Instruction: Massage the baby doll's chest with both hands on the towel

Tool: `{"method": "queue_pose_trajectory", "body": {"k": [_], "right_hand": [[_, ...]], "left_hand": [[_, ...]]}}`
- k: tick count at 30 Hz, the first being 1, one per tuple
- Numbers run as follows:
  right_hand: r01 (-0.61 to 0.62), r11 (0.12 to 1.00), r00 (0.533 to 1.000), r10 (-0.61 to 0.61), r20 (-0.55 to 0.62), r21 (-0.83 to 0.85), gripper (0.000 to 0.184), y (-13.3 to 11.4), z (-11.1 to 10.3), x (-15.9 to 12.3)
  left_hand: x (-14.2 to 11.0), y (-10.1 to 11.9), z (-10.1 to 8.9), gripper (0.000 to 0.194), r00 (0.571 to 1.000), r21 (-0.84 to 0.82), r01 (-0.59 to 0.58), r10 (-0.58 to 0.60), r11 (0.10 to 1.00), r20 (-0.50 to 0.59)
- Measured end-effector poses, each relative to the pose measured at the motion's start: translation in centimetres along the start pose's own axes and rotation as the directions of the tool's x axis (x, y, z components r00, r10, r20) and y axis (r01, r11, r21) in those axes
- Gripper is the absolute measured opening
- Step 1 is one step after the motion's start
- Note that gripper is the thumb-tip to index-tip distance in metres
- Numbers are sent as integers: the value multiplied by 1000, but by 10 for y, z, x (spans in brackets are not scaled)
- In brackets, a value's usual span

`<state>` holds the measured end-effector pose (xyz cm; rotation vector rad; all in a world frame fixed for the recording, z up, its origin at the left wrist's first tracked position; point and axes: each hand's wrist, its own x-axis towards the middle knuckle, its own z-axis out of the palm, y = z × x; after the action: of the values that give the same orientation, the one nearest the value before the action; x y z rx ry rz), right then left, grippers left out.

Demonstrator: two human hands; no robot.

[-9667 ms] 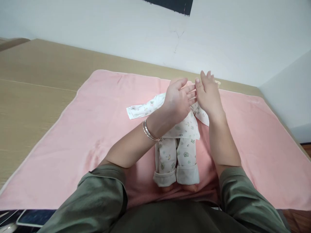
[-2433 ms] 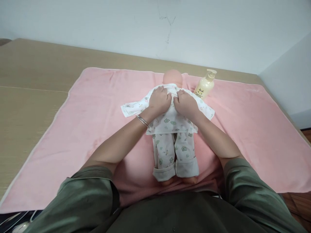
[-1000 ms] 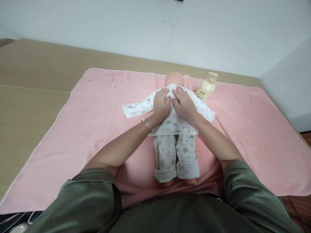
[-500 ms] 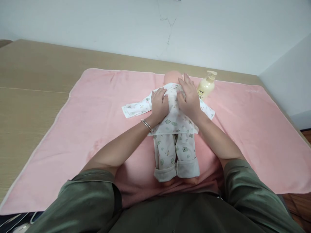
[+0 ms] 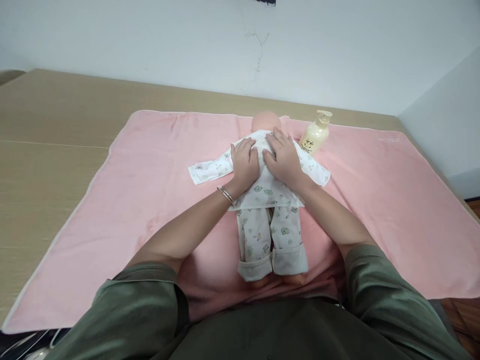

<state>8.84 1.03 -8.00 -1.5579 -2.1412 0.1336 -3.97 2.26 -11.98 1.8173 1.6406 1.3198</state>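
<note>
Left hand (image 5: 245, 164): fingers resting on shirt (image 5: 268, 190), thumb apart
Right hand (image 5: 285, 161): fingers slightly spread on shirt
Doll's head (image 5: 265, 121): just beyond the fingers
Bottle (image 5: 315, 134): right of the fingers

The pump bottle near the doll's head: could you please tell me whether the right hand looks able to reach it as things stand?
Probably yes: the right hand lies on the printed shirt close to the pump bottle, with only a flat-lying sleeve partly between.

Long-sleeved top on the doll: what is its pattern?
The long-sleeved top is white with small, mostly green prints, seen in the head view.
</note>
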Motion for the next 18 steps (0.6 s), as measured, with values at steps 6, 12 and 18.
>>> {"method": "queue_pose_trajectory", "body": {"k": [6,12,18], "right_hand": [[-69,998,993,70,90,-12,53,5,3,3],[-145,989,981,147,124,-26,56,2,-4,2],[-178,979,918,203,340,-103,58,-14,-46,-11]], "left_hand": [[2,8,-4,34,998,-17,50,-49,999,26],[8,17,-11,30,991,-62,133,-133,989,3],[13,41,-9,28,999,-291,48,-48,955,9]]}}
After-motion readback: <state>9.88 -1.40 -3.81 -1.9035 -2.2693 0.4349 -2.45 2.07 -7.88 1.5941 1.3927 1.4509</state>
